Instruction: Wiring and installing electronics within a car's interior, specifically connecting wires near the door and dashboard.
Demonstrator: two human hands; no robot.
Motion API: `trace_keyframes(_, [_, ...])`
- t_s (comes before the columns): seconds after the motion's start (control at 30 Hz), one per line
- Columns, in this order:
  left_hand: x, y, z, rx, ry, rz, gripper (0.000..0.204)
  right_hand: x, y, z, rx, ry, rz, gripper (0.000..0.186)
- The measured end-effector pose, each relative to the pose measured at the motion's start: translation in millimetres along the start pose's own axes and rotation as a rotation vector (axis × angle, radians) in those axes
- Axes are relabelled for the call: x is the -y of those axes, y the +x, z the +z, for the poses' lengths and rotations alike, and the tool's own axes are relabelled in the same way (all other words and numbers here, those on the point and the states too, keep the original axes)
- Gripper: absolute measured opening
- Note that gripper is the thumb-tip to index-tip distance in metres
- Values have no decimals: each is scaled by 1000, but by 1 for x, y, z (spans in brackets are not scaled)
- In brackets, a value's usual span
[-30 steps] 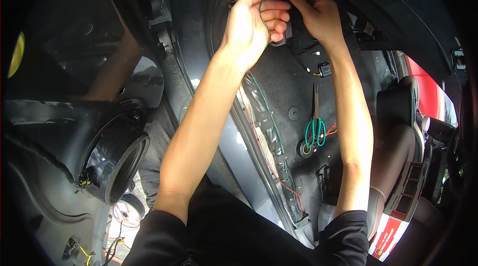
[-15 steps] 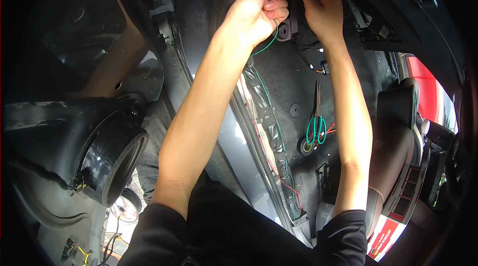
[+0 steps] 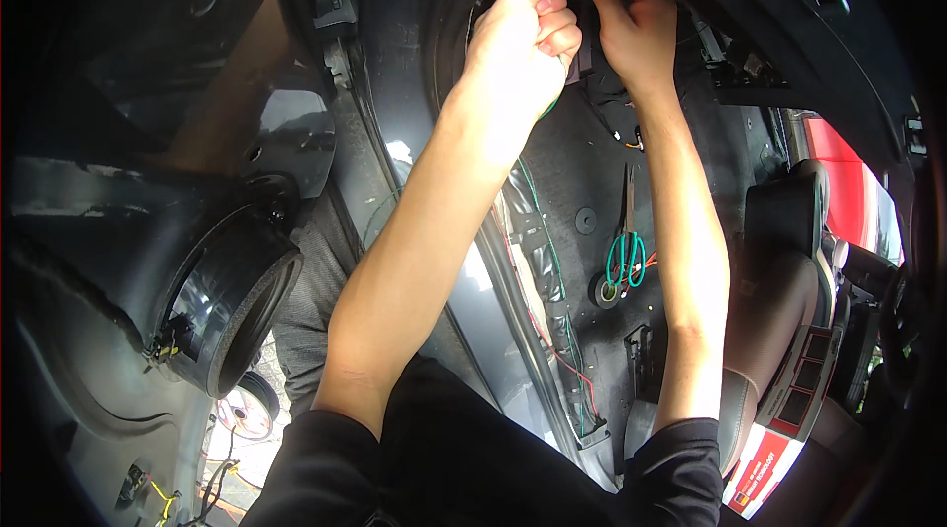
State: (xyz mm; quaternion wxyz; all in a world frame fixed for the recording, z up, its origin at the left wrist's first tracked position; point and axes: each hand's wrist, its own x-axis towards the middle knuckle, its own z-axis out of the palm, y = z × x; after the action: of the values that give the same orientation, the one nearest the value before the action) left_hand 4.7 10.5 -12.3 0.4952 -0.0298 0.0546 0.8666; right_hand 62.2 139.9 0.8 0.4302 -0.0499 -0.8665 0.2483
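Both my hands are raised under the dashboard of a car, their fingertips almost meeting at a thin wire end. My left hand (image 3: 533, 43) pinches with thumb and forefinger, the other fingers curled. A green wire (image 3: 549, 109) shows just below its palm, and a green wire (image 3: 538, 199) runs down along the door sill. Close by on the right, my right hand (image 3: 636, 34) has thumb and fingers drawn together, its fingers partly hidden behind the thumb and in shadow. What exactly sits between those fingertips is too small and dark to make out.
Scissors (image 3: 625, 256) with green handles lie on the dark car floor beside a tape roll (image 3: 606, 291). A round speaker (image 3: 242, 305) sits in the open door at left. A brown seat (image 3: 779, 315) with a red and white box (image 3: 764, 468) is at right.
My left hand has tilted and shifted slightly right, covering more of the green wire. My right hand stays nearly in place. The view has shifted a little.
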Motion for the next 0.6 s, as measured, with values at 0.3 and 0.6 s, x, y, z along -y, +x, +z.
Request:
trace_keyframes(0.3, [26,5,0,-112,367,569,7,13,-3,-11,171,-270,366,27])
trace_keyframes(0.6, [18,18,-25,-9,1265,1291,7,39,0,-13,61,382,568,32])
